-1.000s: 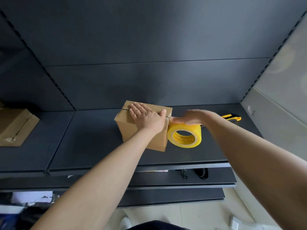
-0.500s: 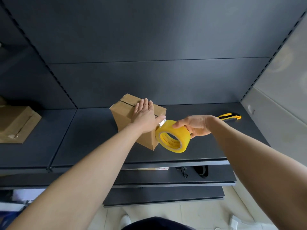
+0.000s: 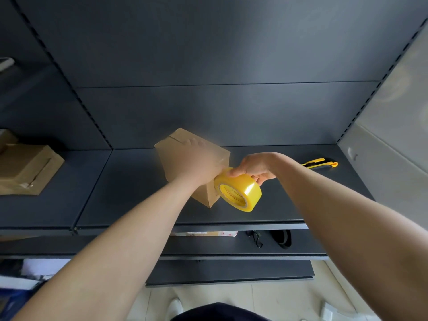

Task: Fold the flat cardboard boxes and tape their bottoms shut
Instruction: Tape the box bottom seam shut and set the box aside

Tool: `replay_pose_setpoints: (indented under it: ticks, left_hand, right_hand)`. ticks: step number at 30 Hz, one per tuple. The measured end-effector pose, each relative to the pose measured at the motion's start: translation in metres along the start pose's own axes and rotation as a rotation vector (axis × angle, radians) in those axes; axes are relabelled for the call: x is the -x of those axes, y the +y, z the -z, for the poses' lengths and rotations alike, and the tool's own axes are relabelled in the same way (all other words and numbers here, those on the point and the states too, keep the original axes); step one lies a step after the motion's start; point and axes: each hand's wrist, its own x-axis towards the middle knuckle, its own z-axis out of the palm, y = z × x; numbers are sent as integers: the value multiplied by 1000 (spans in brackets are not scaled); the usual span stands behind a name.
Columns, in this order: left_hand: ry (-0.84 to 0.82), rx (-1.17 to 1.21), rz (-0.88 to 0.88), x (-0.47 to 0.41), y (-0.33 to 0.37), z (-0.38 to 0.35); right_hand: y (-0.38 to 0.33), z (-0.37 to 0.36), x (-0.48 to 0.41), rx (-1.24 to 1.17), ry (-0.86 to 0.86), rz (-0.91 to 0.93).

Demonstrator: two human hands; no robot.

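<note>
Left hand [image 3: 196, 163] pressed flat-fingered on the brown cardboard box [image 3: 179, 140] to steady it; right hand [image 3: 254, 166] gripped the yellow tape roll [image 3: 243, 193] for sealing.

dark grey metal shelves [image 3: 127, 193] with a back panel [image 3: 208, 54] — pale wall [image 3: 398, 100] at right, light tiled floor [image 3: 278, 302].

We are pressing our left hand [image 3: 196, 163] flat on the cardboard box [image 3: 176, 140] on the shelf [image 3: 115, 193]. Our right hand [image 3: 254, 165] is gripping the tape roll [image 3: 243, 191] against the box's right side. A knife [image 3: 320, 163] is lying further right.
</note>
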Motion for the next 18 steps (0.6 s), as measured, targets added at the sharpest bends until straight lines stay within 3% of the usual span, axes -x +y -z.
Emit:
replay_pose_setpoints:
  ticks: [8,14,18]
  left_hand:
    - [-20,-2,-108,5,-16,11]
    - [50,22,-224,18,-42,14]
    - [153,115,-257,19,-52,4]
  right_hand:
    - [-2,-40,-16,151,135,6]
    - [8,-49,-17,-233,-142,53]
    - [3,-56,-25,-211,-132,95]
